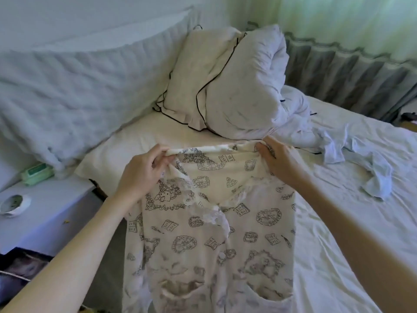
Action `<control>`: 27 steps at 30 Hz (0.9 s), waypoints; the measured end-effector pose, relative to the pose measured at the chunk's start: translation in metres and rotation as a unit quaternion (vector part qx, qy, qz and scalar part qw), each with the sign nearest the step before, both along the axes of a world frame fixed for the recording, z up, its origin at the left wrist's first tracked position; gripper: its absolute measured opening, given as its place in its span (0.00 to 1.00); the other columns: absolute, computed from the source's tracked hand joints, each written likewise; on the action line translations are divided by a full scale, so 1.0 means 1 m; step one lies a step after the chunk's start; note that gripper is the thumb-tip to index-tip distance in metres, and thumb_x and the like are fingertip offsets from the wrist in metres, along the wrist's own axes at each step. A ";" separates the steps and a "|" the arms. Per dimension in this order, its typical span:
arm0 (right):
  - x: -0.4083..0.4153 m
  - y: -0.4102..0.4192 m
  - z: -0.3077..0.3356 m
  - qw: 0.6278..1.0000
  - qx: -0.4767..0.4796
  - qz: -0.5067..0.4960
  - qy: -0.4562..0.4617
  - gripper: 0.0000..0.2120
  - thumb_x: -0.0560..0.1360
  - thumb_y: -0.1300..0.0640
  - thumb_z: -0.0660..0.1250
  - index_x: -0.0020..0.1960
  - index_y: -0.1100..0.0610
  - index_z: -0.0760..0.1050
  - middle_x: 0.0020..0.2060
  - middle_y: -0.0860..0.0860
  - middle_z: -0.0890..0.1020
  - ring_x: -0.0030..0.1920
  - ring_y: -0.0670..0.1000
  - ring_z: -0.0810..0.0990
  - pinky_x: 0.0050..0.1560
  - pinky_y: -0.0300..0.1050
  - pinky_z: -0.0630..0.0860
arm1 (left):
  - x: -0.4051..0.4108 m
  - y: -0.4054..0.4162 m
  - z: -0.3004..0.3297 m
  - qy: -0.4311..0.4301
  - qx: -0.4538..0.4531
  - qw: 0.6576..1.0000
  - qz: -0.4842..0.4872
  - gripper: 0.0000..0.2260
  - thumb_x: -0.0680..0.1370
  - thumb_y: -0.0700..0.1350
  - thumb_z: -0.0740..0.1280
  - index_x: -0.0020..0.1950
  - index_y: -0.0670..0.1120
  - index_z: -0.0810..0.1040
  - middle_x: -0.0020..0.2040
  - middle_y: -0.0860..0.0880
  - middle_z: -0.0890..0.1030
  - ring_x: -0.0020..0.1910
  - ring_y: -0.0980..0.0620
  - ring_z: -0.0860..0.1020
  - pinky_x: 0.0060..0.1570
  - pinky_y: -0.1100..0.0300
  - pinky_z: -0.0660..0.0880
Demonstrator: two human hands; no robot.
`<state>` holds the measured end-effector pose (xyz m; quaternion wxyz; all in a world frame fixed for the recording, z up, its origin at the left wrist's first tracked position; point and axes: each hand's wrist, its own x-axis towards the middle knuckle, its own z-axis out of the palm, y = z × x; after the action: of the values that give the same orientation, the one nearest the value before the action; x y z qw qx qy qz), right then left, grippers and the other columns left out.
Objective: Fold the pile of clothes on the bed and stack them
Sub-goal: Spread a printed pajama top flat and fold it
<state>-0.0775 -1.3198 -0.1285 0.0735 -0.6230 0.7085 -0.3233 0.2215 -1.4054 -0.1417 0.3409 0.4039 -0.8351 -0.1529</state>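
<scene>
Head view: nearest the camera hangs the printed garment (216, 233), a cream top with dark line drawings, lace trim down its front and a pocket at its lower right. It is held up by its far edge over the near left part of the bed (338, 245), its lower part dropping out of view at the near edge. The left hand (137, 175) pinches the top edge at the left corner, fingers (155, 154) curled round a rolled bit of fabric. The right hand (279, 161) grips the top edge at the right corner, fingers curled over the cloth. Both hands are closed on the garment, well apart, so the cloth spreads between them.

To the right, on the sheet, lies a crumpled pale blue garment (352, 161), unfolded. To the left, a bedside surface (45, 213) carries a green box (38, 173) and a small round object (14, 204). Beyond the hands, two pillows (225, 86) lean against each other at the head of the bed.

The step in hand looks like spreading the top before its first fold. Next it probably needs laying flat on the sheet and smoothing, then the sides folded in. No stack of folded clothes is in view.
</scene>
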 end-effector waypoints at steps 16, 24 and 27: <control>-0.066 -0.163 -0.341 0.941 0.291 -0.097 -0.143 0.20 0.80 0.55 0.58 0.70 0.60 0.65 0.69 0.60 0.67 0.68 0.59 0.66 0.68 0.55 0.63 | -0.063 -0.139 -0.314 -0.178 0.343 0.918 0.092 0.17 0.80 0.42 0.60 0.69 0.49 0.67 0.64 0.47 0.71 0.59 0.48 0.74 0.55 0.56 0.71; -0.062 -0.017 -0.396 0.880 0.317 -0.304 -0.180 0.14 0.80 0.59 0.56 0.62 0.64 0.71 0.58 0.61 0.74 0.57 0.60 0.74 0.55 0.50 0.70 | -0.089 -0.014 -0.379 -0.330 0.315 0.888 -0.054 0.23 0.80 0.49 0.60 0.75 0.51 0.61 0.77 0.45 0.52 0.76 0.44 0.50 0.74 0.46 0.52; -0.062 0.010 -0.405 0.818 0.374 -0.346 -0.266 0.10 0.79 0.56 0.59 0.48 0.61 0.76 0.40 0.55 0.78 0.38 0.53 0.75 0.34 0.42 0.69 | -0.105 0.010 -0.399 -0.416 0.341 0.838 -0.085 0.34 0.76 0.64 0.55 0.75 0.59 0.38 0.74 0.48 0.30 0.72 0.44 0.30 0.67 0.40 0.32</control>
<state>-0.1394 -1.3097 -0.5338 0.3699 -0.1513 0.8965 -0.1913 0.1169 -1.3953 -0.5407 -0.2127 0.4476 -0.8242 -0.2740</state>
